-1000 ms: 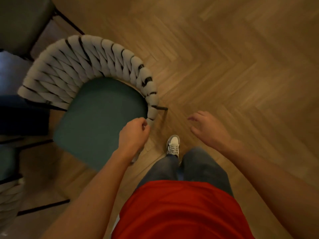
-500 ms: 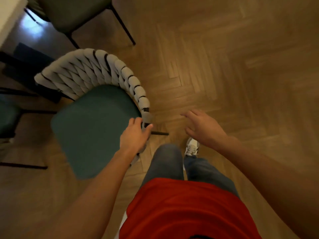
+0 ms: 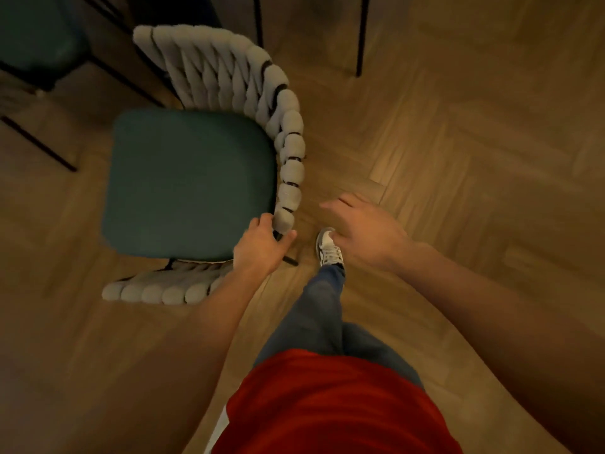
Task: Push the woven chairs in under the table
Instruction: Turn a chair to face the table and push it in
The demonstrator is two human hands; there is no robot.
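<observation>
A woven chair (image 3: 193, 178) with a teal seat and a thick grey rope back stands on the wooden floor at the centre left, seen from above. My left hand (image 3: 260, 247) is closed around the rope back's frame at the chair's near right corner. My right hand (image 3: 363, 227) hovers open to the right of the chair, fingers spread, touching nothing. The table itself is not visible in this frame.
Another teal chair seat (image 3: 36, 31) sits at the top left with thin black legs (image 3: 39, 145) beside it. Two black legs (image 3: 359, 37) stand at the top centre. My white shoe (image 3: 328, 246) steps close to the chair's right corner. Herringbone floor (image 3: 474, 142) spreads to the right.
The chair has turned, its woven back now curving round the right side and near edge. My left hand stays on the frame. My foot has stepped forward and the view has shifted.
</observation>
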